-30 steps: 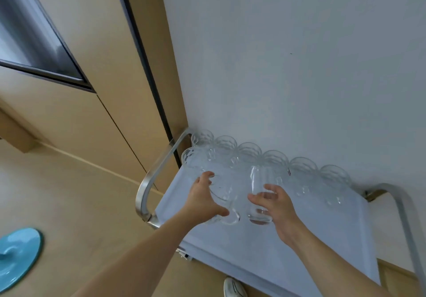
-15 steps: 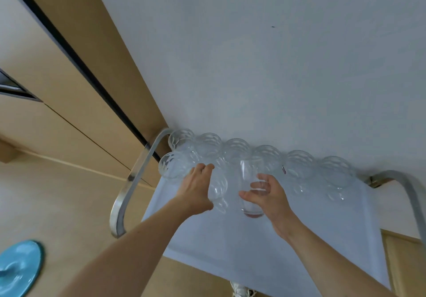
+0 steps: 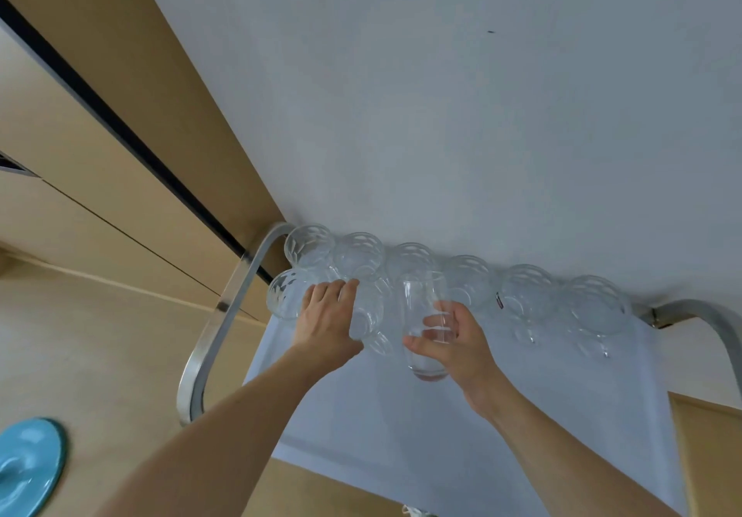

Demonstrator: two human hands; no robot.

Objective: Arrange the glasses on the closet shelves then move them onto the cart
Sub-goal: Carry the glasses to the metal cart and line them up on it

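Note:
A cart point(image 3: 361, 428) with a white top stands against the wall. Several clear glasses line its far edge in a row point(image 3: 526, 295), and one more glass point(image 3: 287, 293) stands in front at the far left. My left hand point(image 3: 327, 320) grips a clear glass point(image 3: 369, 316) just right of that one. My right hand point(image 3: 457, 340) holds a tall straight clear glass point(image 3: 423, 316) by its lower half, upright, in front of the row's middle. I cannot tell whether either held glass touches the cart top.
Curved metal handles rise at the cart's left end point(image 3: 217, 328) and right end point(image 3: 698, 316). A grey-white wall point(image 3: 441, 115) stands right behind the glasses. Wooden closet panels point(image 3: 100, 155) are to the left. A blue round object point(image 3: 28, 464) lies on the floor at lower left.
Both hands have carried their glasses farther across the cart top toward the back row; the left glass now sits next to the front left glass. The view has tilted and drawn closer.

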